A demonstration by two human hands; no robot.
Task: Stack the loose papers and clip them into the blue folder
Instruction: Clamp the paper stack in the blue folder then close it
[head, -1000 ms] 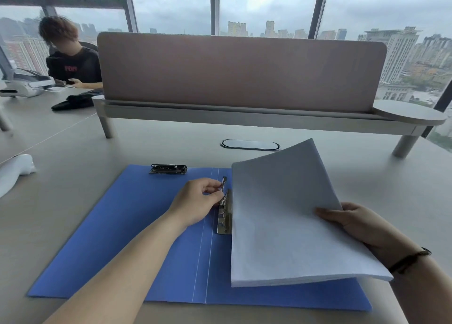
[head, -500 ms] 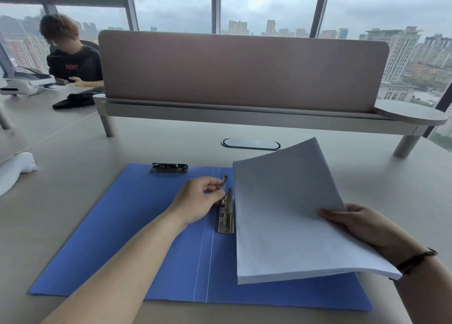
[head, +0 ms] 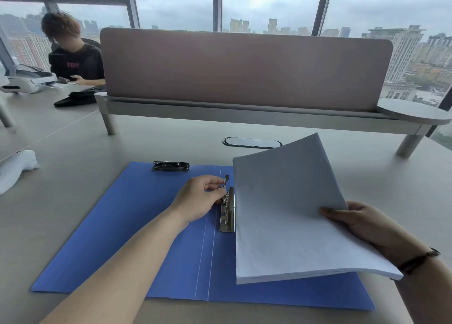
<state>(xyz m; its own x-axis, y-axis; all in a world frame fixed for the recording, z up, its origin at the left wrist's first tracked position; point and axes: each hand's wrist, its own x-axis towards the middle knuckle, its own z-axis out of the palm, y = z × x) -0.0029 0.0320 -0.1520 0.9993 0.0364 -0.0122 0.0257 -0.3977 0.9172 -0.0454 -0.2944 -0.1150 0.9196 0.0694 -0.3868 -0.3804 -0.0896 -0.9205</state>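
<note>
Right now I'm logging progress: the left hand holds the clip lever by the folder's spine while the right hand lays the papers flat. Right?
Not quite. In the head view the right hand holds the papers tilted, their right edge raised off the blue folder. The left hand does hold the clip lever.

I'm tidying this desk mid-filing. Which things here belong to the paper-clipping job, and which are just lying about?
Job:
paper stack, held by right hand
blue folder
metal clamp, lever pinched by left hand

Lying about:
black clip
white object
black item
printer
</note>
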